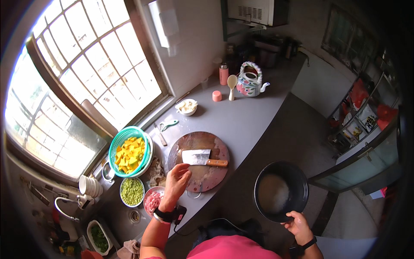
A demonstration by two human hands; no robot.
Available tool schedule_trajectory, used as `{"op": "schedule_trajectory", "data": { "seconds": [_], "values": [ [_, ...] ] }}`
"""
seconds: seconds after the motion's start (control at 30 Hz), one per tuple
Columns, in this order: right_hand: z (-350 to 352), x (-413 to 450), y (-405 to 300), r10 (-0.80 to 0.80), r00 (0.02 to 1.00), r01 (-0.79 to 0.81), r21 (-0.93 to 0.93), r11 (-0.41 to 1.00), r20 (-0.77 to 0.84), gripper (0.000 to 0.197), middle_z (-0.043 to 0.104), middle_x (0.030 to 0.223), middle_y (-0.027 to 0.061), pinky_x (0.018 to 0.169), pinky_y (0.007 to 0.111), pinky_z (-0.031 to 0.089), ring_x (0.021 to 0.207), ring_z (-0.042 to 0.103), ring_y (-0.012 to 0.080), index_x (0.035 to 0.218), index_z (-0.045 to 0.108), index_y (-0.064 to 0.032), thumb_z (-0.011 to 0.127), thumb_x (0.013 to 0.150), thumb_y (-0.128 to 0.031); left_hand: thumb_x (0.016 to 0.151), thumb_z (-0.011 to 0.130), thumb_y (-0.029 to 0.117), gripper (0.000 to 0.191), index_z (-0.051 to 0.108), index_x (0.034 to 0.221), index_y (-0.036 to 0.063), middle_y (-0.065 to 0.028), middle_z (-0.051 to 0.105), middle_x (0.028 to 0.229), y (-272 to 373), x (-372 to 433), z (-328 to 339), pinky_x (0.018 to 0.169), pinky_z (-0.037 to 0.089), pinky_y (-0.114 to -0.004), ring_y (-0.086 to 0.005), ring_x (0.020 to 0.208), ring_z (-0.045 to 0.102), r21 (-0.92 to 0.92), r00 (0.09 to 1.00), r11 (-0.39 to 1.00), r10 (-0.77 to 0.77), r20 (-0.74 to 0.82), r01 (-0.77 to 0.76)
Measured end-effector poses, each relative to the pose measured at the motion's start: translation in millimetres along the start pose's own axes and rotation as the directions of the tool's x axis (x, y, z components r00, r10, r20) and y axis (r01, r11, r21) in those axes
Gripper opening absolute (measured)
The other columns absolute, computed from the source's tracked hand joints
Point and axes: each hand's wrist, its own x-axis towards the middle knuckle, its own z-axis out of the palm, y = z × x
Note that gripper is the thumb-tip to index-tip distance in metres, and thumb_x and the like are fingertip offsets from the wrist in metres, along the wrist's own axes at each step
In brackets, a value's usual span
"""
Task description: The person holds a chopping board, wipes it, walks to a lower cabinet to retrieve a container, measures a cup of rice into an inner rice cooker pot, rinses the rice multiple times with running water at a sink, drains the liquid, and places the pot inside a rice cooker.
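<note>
My right hand (296, 222) grips the rim of a dark cooking pot (299, 197), held over the floor to the right of the counter; rice or grain in cloudy water lies inside. My left hand (178, 181) hovers over the lower left part of a round wooden chopping board (207, 181), its fingers curled, and holds nothing that I can see. On the board lies a cleaver (196, 157) with a wooden handle. Left of that hand are a bowl of sliced raw meat (152, 202), a bowl of green beans (132, 192) and a turquoise basket (113, 152) of yellow pumpkin pieces.
A peeler (169, 124) and small knife (161, 135) lie above the board. Farther back stand a bowl of pale pieces (186, 107), a rice paddle (231, 88), a pink bottle (223, 74) and a floral kettle (249, 85). The sink with its faucet (66, 207) is lower left.
</note>
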Motion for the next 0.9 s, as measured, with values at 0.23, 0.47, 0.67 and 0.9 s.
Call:
{"op": "schedule_trajectory", "data": {
  "seconds": [0.23,0.47,0.67,0.9],
  "values": [
    [-56.8,55.0,-77.9,-0.039,0.996,0.043,0.043,0.998,-0.085,0.016,0.061,0.071,0.0134,0.04,0.032,0.043,0.055,0.061,0.0318,0.087,0.058,-0.002,0.059,0.073,-0.008,0.089,0.058,0.014,0.032,0.053,0.116,-0.0027,-0.0102,0.059,0.109,72.1,97.3,132.4,0.083,0.048,-0.03,-0.0164,0.098,0.058,-0.325,0.978,0.942,-0.018,0.209,0.087],
    [-86.0,99.0,-198.4,-0.05,0.999,0.049,0.083,0.995,0.012,0.017,0.06,0.077,0.0161,0.037,0.034,0.046,0.052,0.061,0.035,0.087,0.055,0.0031,0.059,0.074,-0.006,0.091,0.058,0.024,0.041,0.05,0.12,-0.0024,-0.0102,0.056,0.109,78.6,125.4,293.7,0.083,0.051,-0.033,-0.0198,0.1,0.057,-0.353,0.849,0.89,-0.068,0.525,0.29],
    [-81.3,144.0,-296.6,-0.241,0.966,0.244,-0.021,0.97,0.094,0.015,0.06,0.071,0.0162,0.034,0.033,0.048,0.049,0.061,0.0333,0.088,0.054,0.0055,0.058,0.076,-0.002,0.091,0.053,0.044,0.069,0.029,0.137,-0.0015,-0.017,0.045,0.129,137.5,144.5,401.7,0.087,0.05,-0.039,-0.0271,0.105,0.056,-0.2,0.662,0.861,-0.191,0.725,0.467],
    [-54.7,217.4,-399.0,-0.169,0.964,0.211,-0.202,0.957,0.206,0.019,0.063,0.073,0.0168,0.035,0.03,0.047,0.053,0.064,0.0297,0.091,0.056,0.0058,0.057,0.076,-0.007,0.091,0.055,0.037,0.057,0.036,0.132,0.0017,-0.0135,0.052,0.121,133.9,232.0,478.8,0.078,0.054,-0.037,-0.0246,0.099,0.059,-0.199,0.612,0.788,-0.263,0.746,0.582]
  ]
}}
